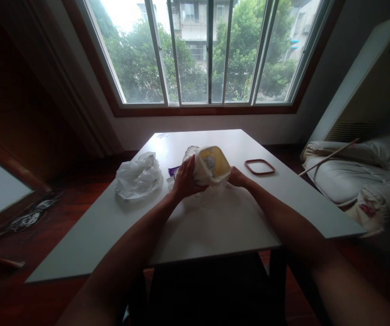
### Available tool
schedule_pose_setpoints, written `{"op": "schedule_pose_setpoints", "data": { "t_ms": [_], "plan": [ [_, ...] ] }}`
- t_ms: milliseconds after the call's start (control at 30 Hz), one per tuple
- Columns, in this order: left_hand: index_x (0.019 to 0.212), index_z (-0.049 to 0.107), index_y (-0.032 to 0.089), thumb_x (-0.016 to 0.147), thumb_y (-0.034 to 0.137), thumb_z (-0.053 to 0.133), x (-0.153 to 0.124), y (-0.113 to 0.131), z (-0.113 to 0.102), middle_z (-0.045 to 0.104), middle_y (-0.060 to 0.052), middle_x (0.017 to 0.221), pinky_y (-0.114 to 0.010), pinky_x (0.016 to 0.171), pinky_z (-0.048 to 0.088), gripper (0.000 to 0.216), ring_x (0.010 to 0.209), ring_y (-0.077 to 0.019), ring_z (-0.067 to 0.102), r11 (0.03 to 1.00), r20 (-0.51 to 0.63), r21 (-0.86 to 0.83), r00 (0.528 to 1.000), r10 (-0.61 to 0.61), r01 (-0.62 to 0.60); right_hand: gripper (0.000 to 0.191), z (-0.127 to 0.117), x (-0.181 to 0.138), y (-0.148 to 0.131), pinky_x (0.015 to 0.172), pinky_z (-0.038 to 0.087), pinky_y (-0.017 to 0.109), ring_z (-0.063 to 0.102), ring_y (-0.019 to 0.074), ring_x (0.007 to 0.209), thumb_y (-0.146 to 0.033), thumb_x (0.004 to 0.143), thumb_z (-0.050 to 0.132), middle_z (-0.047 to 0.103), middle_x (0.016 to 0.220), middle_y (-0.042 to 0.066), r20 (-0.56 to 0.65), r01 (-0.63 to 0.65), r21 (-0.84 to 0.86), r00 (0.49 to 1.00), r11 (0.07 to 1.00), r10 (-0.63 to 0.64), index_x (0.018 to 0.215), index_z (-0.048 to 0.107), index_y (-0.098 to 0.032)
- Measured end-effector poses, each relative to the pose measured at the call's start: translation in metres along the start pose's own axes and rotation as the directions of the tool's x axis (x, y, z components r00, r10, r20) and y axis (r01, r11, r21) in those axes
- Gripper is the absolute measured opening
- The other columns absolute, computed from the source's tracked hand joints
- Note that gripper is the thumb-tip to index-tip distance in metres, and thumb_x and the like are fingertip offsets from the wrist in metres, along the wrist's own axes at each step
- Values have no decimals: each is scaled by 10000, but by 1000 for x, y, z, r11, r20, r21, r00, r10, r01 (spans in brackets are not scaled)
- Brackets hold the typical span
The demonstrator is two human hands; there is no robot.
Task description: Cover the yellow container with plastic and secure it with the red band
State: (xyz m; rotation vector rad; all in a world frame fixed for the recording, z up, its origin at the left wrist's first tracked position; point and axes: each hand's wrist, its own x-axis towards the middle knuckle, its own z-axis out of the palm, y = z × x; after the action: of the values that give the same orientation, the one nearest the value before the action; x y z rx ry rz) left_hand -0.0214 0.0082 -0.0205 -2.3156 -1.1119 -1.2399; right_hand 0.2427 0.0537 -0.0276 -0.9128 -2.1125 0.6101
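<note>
A small square bin (220, 164) with a yellowish inside lies tipped over the middle of the table, its mouth turned toward me. Thin white plastic bag (200, 174) material is bunched around its left side and partly in its mouth. My left hand (185, 179) is wrapped around the bin's left side, over the plastic. At the right side of the mouth, my right hand (237, 176) grips the bin's edge; its fingertips are hidden behind it. A purple item (173, 171) shows just beyond my left hand, too covered to identify.
A crumpled white plastic bag (140, 177) lies on the white table (215, 235) at the left. On the right is a brown rounded-square ring (259, 166). A pale sofa (337, 176) with a thin stick (330, 156) stands beyond the table's right edge. Cables (28, 220) lie on the floor.
</note>
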Motion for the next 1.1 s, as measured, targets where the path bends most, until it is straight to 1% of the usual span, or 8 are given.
{"op": "schedule_pose_setpoints", "data": {
  "t_ms": [100, 267, 400, 600, 800, 900, 967, 1100],
  "plan": [
    [1574, 80, 169, 583, 580, 836, 0, -1, 0, 420, -240, 1470, -548, 1012, 488, 1313, 1320, -441, 473, 1000, -11, -6, 1000, 5, -5, 215, -2, -2, -2, 556, 463, 250, 541, 136, 607, -337, 747, 595, 667, 681, 37, -7, -18, -30, 1000, 999, 18, 641, 614, -152],
    [1571, 84, 180, 575, 559, 853, 1, -1, 0, 417, -233, 1475, -545, 1006, 497, 1314, 1316, -438, 481, 1000, -30, -23, 1000, -5, 5, 279, -10, -5, -1, 516, 370, 232, 494, 130, 580, -383, 760, 602, 589, 592, 14, -101, -130, -129, 988, 983, 117, 623, 602, -140],
    [1571, 93, 184, 574, 552, 855, 0, -2, 0, 415, -225, 1483, -533, 999, 508, 1308, 1312, -432, 490, 1000, -34, -23, 999, -9, 8, 269, -15, -7, 1, 506, 304, 231, 426, 110, 568, -382, 778, 581, 554, 597, 2, -147, -135, -215, 984, 967, 105, 632, 560, -157],
    [1574, 93, 175, 578, 553, 853, -1, -4, 1, 408, -229, 1493, -529, 1002, 510, 1308, 1320, -431, 485, 1000, -33, -15, 999, -10, 10, 232, -19, -8, -9, 550, 321, 246, 450, 124, 601, -387, 767, 596, 613, 667, 26, -180, -154, -259, 978, 954, 109, 697, 580, -166],
    [1574, 97, 171, 598, 580, 837, 0, -3, 0, 413, -227, 1490, -525, 1012, 505, 1292, 1314, -424, 491, 1000, -47, -14, 999, 12, -13, 224, -26, -6, -10, 544, 291, 263, 388, 113, 562, -328, 744, 541, 500, 572, -14, -255, -194, -288, 959, 938, 120, 595, 430, -203],
    [1573, 97, 168, 603, 591, 830, 0, -3, 1, 411, -230, 1488, -527, 1007, 506, 1288, 1305, -423, 497, 1000, -53, -11, 998, 22, -23, 244, -29, -5, -6, 531, 271, 267, 348, 108, 548, -325, 713, 555, 427, 534, -37, -299, -241, -217, 939, 946, 170, 576, 384, -217],
    [1572, 87, 169, 611, 594, 822, 0, -3, 1, 413, -233, 1483, -528, 998, 508, 1283, 1299, -423, 500, 1000, -51, -11, 998, 28, -29, 250, -32, -4, -4, 531, 280, 264, 353, 110, 554, -345, 697, 578, 419, 545, -43, -351, -270, -112, 911, 956, 216, 586, 393, -219],
    [1571, 83, 176, 617, 578, 812, 1, -2, 1, 429, -235, 1458, -541, 1008, 488, 1266, 1303, -428, 488, 998, -31, 10, 997, 64, -64, 180, -37, -2, -8, 545, 332, 254, 404, 116, 584, -323, 630, 609, 472, 627, -46, -469, -254, 271, 807, 929, 358, 702, 487, -213]
  ]
}}
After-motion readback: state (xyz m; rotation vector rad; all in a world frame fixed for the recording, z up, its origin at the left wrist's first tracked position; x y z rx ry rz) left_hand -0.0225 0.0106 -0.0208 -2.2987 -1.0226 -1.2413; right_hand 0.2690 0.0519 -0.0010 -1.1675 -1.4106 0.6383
